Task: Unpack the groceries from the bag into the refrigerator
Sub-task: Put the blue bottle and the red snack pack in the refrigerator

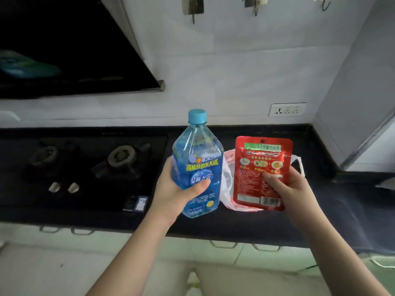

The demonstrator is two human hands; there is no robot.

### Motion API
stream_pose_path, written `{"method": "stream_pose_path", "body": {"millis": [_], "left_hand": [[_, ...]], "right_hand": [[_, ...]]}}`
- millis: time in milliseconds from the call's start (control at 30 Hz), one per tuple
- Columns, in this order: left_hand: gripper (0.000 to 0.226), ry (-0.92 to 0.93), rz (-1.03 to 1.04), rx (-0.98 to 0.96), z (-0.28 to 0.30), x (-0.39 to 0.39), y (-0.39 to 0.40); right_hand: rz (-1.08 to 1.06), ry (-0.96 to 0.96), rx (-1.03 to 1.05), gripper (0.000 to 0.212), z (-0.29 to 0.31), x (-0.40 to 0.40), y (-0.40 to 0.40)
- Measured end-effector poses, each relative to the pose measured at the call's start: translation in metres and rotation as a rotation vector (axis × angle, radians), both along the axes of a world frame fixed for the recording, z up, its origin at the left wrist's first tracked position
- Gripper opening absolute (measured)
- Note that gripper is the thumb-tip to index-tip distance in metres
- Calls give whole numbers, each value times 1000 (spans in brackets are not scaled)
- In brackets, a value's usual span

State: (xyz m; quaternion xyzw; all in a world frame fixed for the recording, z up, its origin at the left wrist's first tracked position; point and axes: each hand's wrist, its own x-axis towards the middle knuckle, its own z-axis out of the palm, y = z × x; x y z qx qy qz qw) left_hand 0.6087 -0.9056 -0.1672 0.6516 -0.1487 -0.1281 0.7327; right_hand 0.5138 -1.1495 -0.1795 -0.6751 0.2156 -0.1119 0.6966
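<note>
My left hand point(175, 189) grips a blue drink bottle point(197, 165) with a light blue cap, held upright above the dark counter. My right hand point(292, 189) pinches a flat red food pouch point(259, 165) by its right side, thumb on the front. Behind and below both items lies a crumpled white plastic bag point(227, 189) with red print on the counter; its inside is hidden. A pale grey refrigerator side point(359, 116) stands at the far right.
A black two-burner gas hob point(85, 165) fills the counter's left part, under a black range hood point(64, 50). A wall socket point(287, 109) sits on the white tiled wall. Cabinet handles point(222, 244) run below the counter edge.
</note>
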Motion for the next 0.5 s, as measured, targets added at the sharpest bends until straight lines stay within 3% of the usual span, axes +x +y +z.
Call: {"method": "stream_pose_path", "body": {"millis": [233,400,500], "left_hand": [[71,-10,225,51,-1,-35,48],[67,-15,375,59,2,-57,92],[68,-6,495,40,1,-72,124]], "right_hand": [[208,0,-59,47,-1,15,47],[344,-22,-79,34,4,26,90],[422,-14,-112,37,4,30,119]]}}
